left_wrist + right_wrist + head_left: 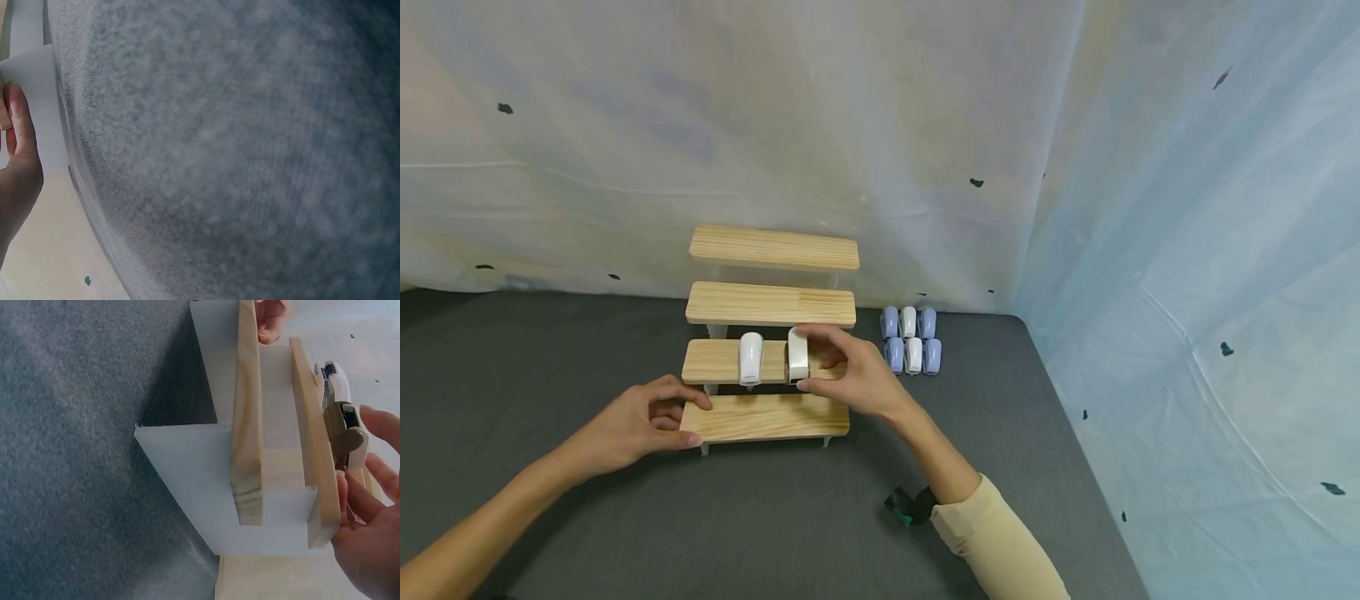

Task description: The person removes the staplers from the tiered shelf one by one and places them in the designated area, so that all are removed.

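A stepped display shelf with wooden boards [760, 421] and white side supports [194, 469] stands on the dark cloth. My left hand [643, 423] grips the left end of its lowest board, thumb at the front edge and index finger over the top. On the second board from the bottom sits a white mini stapler [750, 358]. To its right my right hand [857, 371] holds another white stapler [798, 356] between thumb and fingers. In the right wrist view this held stapler's metal end [345, 428] shows right at the board.
Right of the shelf, several small blue staplers [932, 357] and white staplers [913, 356] stand in two rows. The upper two boards [771, 303] rise behind the hands. A black strap [910, 505] lies by the right forearm. A pale curtain [850, 125] hangs behind the dark table [737, 517].
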